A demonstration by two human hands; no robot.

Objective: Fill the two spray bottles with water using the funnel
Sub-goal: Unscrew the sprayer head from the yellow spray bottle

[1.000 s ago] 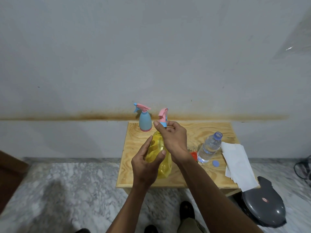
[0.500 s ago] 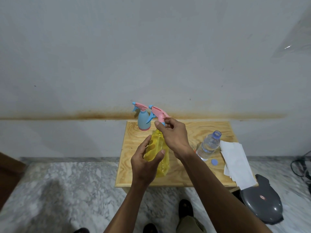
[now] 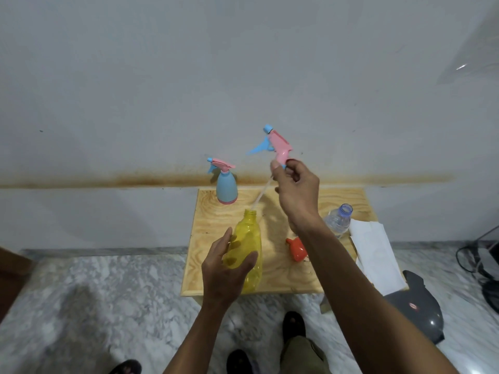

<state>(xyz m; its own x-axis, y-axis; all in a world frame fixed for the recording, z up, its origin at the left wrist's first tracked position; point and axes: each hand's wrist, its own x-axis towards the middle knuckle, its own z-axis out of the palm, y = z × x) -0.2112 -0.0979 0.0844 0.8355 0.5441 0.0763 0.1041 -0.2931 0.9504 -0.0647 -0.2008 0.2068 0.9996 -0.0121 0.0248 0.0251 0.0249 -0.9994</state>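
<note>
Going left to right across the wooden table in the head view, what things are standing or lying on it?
Blue spray bottle → orange funnel → open water bottle → white paper towels. The yellow bottle, held in the left hand, is left out.

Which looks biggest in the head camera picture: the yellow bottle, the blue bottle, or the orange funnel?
1. yellow bottle, though it is held nearer the camera
2. blue bottle
3. orange funnel, partly hidden by the right arm
</note>
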